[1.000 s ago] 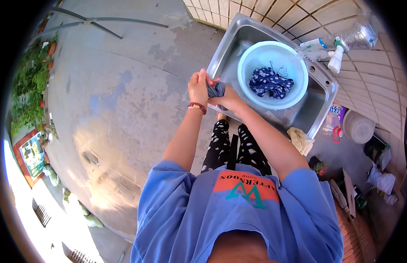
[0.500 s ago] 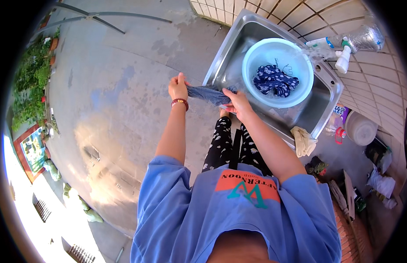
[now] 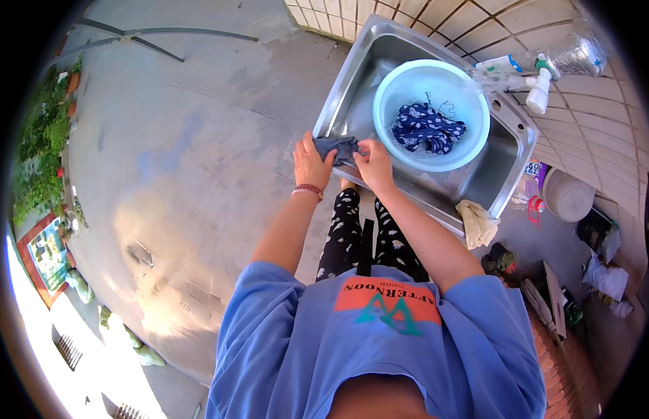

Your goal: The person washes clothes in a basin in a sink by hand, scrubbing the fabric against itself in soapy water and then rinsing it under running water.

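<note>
A wet grey-blue cloth (image 3: 336,148) is bunched at the near left edge of the metal sink (image 3: 345,91). My left hand (image 3: 312,162) grips its left end, and my right hand (image 3: 374,165) pinches its right end, fingers closed. Just beyond my right hand, a light blue basin (image 3: 382,105) stands in the sink. Inside it lies a dark blue garment with white spots (image 3: 428,130), partly in water. Water pours into the basin's far right side from beside a white tap (image 3: 539,91).
A beige cloth (image 3: 477,222) hangs over the sink's near right corner. Right of the sink are a pale round bucket (image 3: 568,194) and a plastic bottle with a red cap (image 3: 535,204). Tiled wall (image 3: 583,122) rises behind. Metal bars (image 3: 132,33) lie far left on the concrete floor.
My hands have come closer together; the cloth, stretched between them before, is now bunched. My left hand moved right, to the sink's edge. The view has shifted slightly.
</note>
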Demonstrator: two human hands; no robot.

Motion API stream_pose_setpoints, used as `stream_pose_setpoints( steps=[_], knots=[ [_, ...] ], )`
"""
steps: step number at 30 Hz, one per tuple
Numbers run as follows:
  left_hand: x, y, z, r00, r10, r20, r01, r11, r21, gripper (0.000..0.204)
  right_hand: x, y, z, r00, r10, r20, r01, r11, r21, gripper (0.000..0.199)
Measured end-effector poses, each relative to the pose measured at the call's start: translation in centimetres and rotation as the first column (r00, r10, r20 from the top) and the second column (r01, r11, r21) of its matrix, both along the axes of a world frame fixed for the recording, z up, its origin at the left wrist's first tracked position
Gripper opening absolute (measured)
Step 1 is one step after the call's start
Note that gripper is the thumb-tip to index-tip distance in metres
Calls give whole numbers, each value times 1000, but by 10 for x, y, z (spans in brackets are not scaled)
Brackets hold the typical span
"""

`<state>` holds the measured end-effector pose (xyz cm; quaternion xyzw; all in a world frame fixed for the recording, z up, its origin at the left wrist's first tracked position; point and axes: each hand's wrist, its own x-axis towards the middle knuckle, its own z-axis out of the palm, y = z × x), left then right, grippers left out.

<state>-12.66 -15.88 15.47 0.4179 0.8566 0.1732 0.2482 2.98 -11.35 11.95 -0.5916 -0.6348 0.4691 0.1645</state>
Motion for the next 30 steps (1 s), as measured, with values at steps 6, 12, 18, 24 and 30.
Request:
stream_pose_setpoints(
  steps=[6, 12, 18, 24, 30],
  knots=[
    [8, 11, -5, 996, 45, -72, -57, 984, -168, 68, 39, 4, -3, 998, 6, 56, -7, 1000, 16, 23],
    [-3, 9, 2, 1000, -5, -27, 1, 988, -153, 65, 93, 8, 1, 987, -112, 116, 105, 992, 69, 15],
    [-12, 27, 29, 947, -191, -257, 261, 925, 275, 44, 137, -2, -2, 951, -147, 271, 132, 989, 73, 14],
    [29, 57, 24, 884, -365, 293, 289, 918, 272, 25, 163, 4, -1, 925, -251, 285, 216, 965, 149, 11],
    [67, 67, -45, 915, -184, 358, 240, 963, -119, 38, 198, 70, 10, 817, -554, 161, 459, 793, 400, 19]
  ],
)
